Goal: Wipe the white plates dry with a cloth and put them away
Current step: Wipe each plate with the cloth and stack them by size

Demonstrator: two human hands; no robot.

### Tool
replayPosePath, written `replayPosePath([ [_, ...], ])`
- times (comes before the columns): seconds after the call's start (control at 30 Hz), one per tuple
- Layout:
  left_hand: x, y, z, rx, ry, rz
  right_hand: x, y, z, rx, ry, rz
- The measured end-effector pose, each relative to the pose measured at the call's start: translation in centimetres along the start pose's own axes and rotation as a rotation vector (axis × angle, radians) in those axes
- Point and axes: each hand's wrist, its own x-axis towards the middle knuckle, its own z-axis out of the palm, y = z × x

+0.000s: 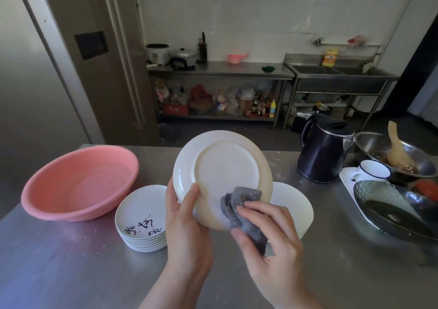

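Observation:
A white plate (225,173) is held up above the steel counter (71,261), tilted with its underside facing me. My left hand (187,228) grips its lower left rim, thumb on the underside. My right hand (267,240) holds a grey cloth (241,204) and presses it against the plate's lower right part. On the counter to the left stands a stack of white plates (142,218) with dark writing on the top one. Another stack of white plates (294,204) sits behind my right hand, partly hidden.
A pink plastic basin (78,180) stands at the left. A black electric kettle (324,152) is at the right. Beyond it lie a steel bowl with a wooden spoon (398,152), a white mug (372,171) and a dark glass bowl (393,211). A shelf table and a sink stand along the far wall.

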Motion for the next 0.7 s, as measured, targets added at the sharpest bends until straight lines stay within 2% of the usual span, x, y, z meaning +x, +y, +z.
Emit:
replayPosePath([
  [0.33, 0.5, 0.5, -2.2, 0.107, -0.067, -0.003, 3.8, 2.3, -2.4, 0.063, 0.071, 0.362],
  [0.4, 0.3, 0.2, -2.4, 0.117, -0.077, -0.009, 4.4, 1.7, -2.7, 0.036, 0.075, 0.325],
  [0.5, -0.2, -0.2, -2.3, 0.137, -0.104, -0.019, 4.5, 1.1, -1.8, -0.066, -0.009, 0.215],
  [0.7, -1.1, -0.5, -1.7, 0.226, -0.183, 0.030, 3.8, 0.7, 0.3, -0.074, -0.002, 0.250],
])
